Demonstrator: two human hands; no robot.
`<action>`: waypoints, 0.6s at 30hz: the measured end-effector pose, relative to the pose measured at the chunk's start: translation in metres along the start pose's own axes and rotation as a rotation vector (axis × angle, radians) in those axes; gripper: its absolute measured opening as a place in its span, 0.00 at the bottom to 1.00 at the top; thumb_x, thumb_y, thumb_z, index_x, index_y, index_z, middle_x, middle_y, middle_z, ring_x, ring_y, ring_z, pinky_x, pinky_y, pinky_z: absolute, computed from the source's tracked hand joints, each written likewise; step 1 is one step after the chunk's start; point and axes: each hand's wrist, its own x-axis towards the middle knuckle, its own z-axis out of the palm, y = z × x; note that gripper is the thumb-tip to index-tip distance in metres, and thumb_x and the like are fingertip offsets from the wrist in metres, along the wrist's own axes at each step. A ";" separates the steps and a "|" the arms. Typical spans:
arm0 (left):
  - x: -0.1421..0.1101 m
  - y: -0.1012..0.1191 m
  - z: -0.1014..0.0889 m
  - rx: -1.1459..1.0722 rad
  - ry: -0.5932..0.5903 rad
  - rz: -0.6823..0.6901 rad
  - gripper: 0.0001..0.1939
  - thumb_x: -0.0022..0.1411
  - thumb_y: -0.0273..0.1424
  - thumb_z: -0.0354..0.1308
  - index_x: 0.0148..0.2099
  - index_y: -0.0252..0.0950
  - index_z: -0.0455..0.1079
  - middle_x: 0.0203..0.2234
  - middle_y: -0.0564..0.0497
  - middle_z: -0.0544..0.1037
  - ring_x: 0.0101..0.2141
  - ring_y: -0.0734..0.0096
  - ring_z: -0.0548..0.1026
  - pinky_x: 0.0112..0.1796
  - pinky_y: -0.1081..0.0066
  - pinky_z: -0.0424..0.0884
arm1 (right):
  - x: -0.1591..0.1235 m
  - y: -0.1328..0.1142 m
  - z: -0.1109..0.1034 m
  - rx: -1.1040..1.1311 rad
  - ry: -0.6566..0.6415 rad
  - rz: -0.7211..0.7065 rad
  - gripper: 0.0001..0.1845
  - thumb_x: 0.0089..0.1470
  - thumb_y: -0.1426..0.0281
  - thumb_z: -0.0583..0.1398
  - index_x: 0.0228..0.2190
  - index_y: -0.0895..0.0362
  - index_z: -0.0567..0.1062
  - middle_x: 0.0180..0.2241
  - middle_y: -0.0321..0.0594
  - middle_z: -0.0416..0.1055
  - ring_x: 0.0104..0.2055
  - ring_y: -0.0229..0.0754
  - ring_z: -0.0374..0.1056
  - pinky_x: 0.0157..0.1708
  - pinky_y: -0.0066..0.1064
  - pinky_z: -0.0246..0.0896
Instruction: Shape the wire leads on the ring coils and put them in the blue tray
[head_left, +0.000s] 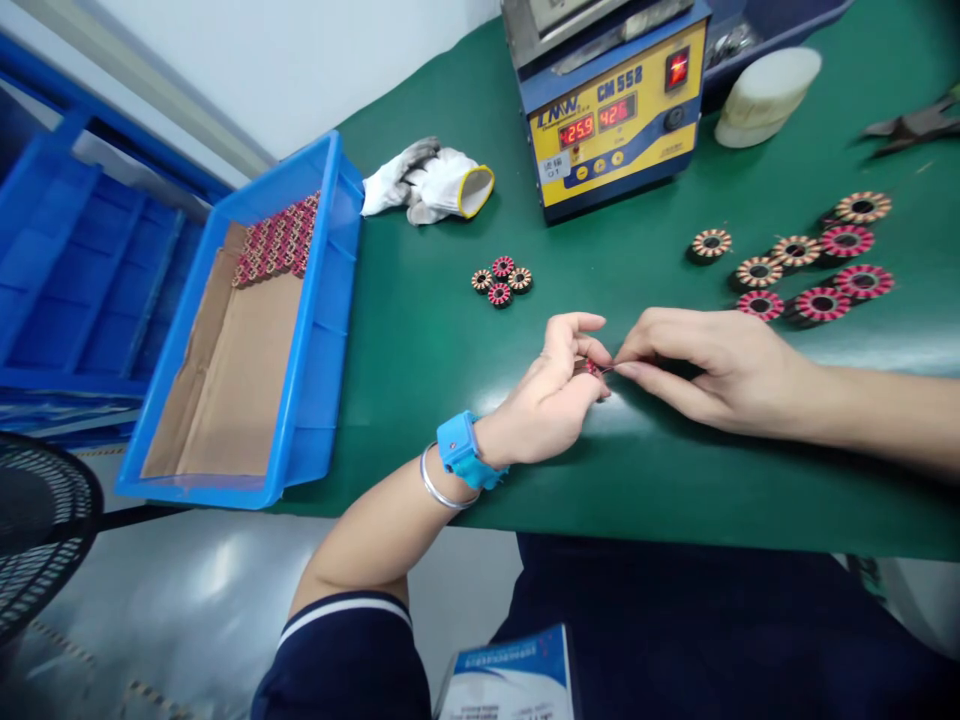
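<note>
My left hand (559,392), with a blue wrist strap (469,450) and a silver bangle, is closed around a small wound coil (591,368). Only a bit of its red winding shows between the fingers. The thumb and forefinger of my right hand (705,365) pinch a thin wire end (609,369) that sticks out from that coil. Beyond my hands lies a tight cluster of several small wound coils (501,281), some red and some copper-coloured. To the right, past my right hand, stand several larger-looking wound coils (823,303) in the same two colours.
A blue bin (319,330) with cardboard and rows of coils stands at the left. White gloves (442,185) lie beside it. At the back are a yellow-and-blue heater unit (615,130) with lit red digits, a whitish round block (769,95) and pliers (919,125). A fan (45,530) is lower left.
</note>
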 end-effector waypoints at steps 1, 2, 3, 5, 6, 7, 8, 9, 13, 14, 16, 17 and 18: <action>-0.001 0.000 0.000 0.002 -0.015 0.022 0.26 0.58 0.27 0.56 0.57 0.40 0.53 0.42 0.51 0.67 0.38 0.72 0.74 0.42 0.66 0.73 | 0.000 0.000 -0.001 -0.026 -0.002 0.001 0.05 0.66 0.73 0.59 0.36 0.55 0.74 0.32 0.36 0.75 0.30 0.36 0.71 0.31 0.28 0.65; -0.001 -0.001 -0.001 -0.005 -0.028 0.054 0.27 0.60 0.26 0.57 0.58 0.41 0.52 0.43 0.50 0.67 0.40 0.71 0.75 0.42 0.66 0.75 | 0.000 -0.001 -0.003 -0.048 0.001 0.009 0.05 0.65 0.73 0.59 0.35 0.55 0.73 0.31 0.36 0.74 0.29 0.36 0.70 0.30 0.29 0.64; -0.001 -0.001 -0.001 -0.017 -0.029 0.089 0.27 0.61 0.26 0.58 0.58 0.41 0.52 0.44 0.49 0.68 0.42 0.70 0.77 0.43 0.67 0.76 | 0.000 -0.002 -0.006 -0.057 0.014 0.026 0.05 0.64 0.74 0.60 0.34 0.54 0.72 0.30 0.36 0.74 0.28 0.36 0.69 0.29 0.29 0.63; 0.000 -0.004 -0.004 -0.034 0.013 0.154 0.25 0.65 0.27 0.59 0.58 0.41 0.53 0.46 0.47 0.70 0.45 0.68 0.79 0.45 0.67 0.78 | 0.000 -0.005 -0.011 -0.048 0.077 0.083 0.06 0.62 0.74 0.60 0.33 0.53 0.70 0.29 0.36 0.72 0.27 0.37 0.67 0.27 0.31 0.62; 0.001 -0.005 -0.006 -0.034 0.046 0.177 0.24 0.66 0.28 0.60 0.59 0.42 0.53 0.47 0.46 0.72 0.46 0.67 0.80 0.46 0.67 0.78 | 0.000 -0.006 -0.013 -0.033 0.126 0.109 0.07 0.62 0.74 0.60 0.32 0.52 0.69 0.28 0.36 0.71 0.26 0.38 0.66 0.27 0.32 0.61; 0.002 -0.006 -0.008 -0.032 0.078 0.190 0.23 0.68 0.30 0.60 0.59 0.42 0.54 0.49 0.45 0.73 0.48 0.66 0.80 0.47 0.67 0.79 | 0.000 -0.007 -0.015 -0.019 0.169 0.134 0.07 0.62 0.74 0.60 0.32 0.52 0.68 0.28 0.36 0.70 0.27 0.38 0.66 0.28 0.33 0.61; 0.004 -0.007 -0.011 -0.031 0.099 0.198 0.24 0.68 0.32 0.60 0.60 0.42 0.54 0.51 0.44 0.74 0.49 0.65 0.81 0.47 0.66 0.79 | 0.000 -0.007 -0.015 -0.002 0.202 0.151 0.07 0.62 0.73 0.60 0.32 0.52 0.68 0.28 0.36 0.70 0.27 0.39 0.66 0.29 0.34 0.61; 0.005 -0.008 -0.013 -0.029 0.106 0.204 0.25 0.69 0.34 0.61 0.62 0.43 0.54 0.53 0.43 0.76 0.50 0.65 0.81 0.47 0.66 0.79 | 0.000 -0.007 -0.015 0.016 0.215 0.167 0.07 0.63 0.72 0.61 0.32 0.52 0.69 0.28 0.37 0.71 0.28 0.39 0.67 0.29 0.34 0.62; 0.009 -0.010 -0.018 -0.004 0.109 0.234 0.32 0.69 0.38 0.62 0.69 0.42 0.54 0.54 0.43 0.80 0.52 0.63 0.81 0.48 0.66 0.78 | 0.002 -0.004 -0.007 0.095 0.107 0.240 0.13 0.58 0.62 0.67 0.42 0.54 0.76 0.32 0.38 0.76 0.28 0.39 0.70 0.26 0.33 0.65; 0.009 -0.011 -0.018 0.003 0.113 0.245 0.33 0.69 0.39 0.62 0.70 0.42 0.55 0.54 0.43 0.80 0.52 0.63 0.81 0.48 0.66 0.78 | 0.003 -0.004 -0.006 0.113 0.078 0.256 0.16 0.57 0.60 0.68 0.44 0.55 0.76 0.32 0.38 0.76 0.28 0.39 0.70 0.26 0.32 0.65; 0.009 -0.012 -0.016 0.020 0.111 0.271 0.33 0.69 0.40 0.63 0.71 0.42 0.56 0.54 0.43 0.81 0.51 0.63 0.81 0.48 0.66 0.78 | 0.004 -0.004 -0.004 0.132 0.042 0.264 0.12 0.60 0.60 0.66 0.40 0.55 0.77 0.29 0.36 0.74 0.26 0.38 0.68 0.26 0.31 0.64; 0.009 -0.013 -0.015 0.032 0.108 0.287 0.33 0.69 0.40 0.63 0.71 0.42 0.56 0.54 0.43 0.81 0.51 0.63 0.81 0.47 0.66 0.78 | 0.005 -0.004 -0.005 0.134 0.039 0.262 0.10 0.62 0.61 0.63 0.36 0.55 0.77 0.27 0.36 0.74 0.26 0.37 0.67 0.26 0.31 0.63; 0.008 -0.013 -0.013 0.049 0.111 0.307 0.34 0.69 0.39 0.62 0.71 0.41 0.56 0.54 0.42 0.81 0.51 0.63 0.81 0.47 0.66 0.78 | 0.005 -0.005 -0.006 0.140 0.049 0.266 0.10 0.64 0.63 0.61 0.33 0.55 0.77 0.26 0.35 0.73 0.25 0.37 0.67 0.27 0.31 0.62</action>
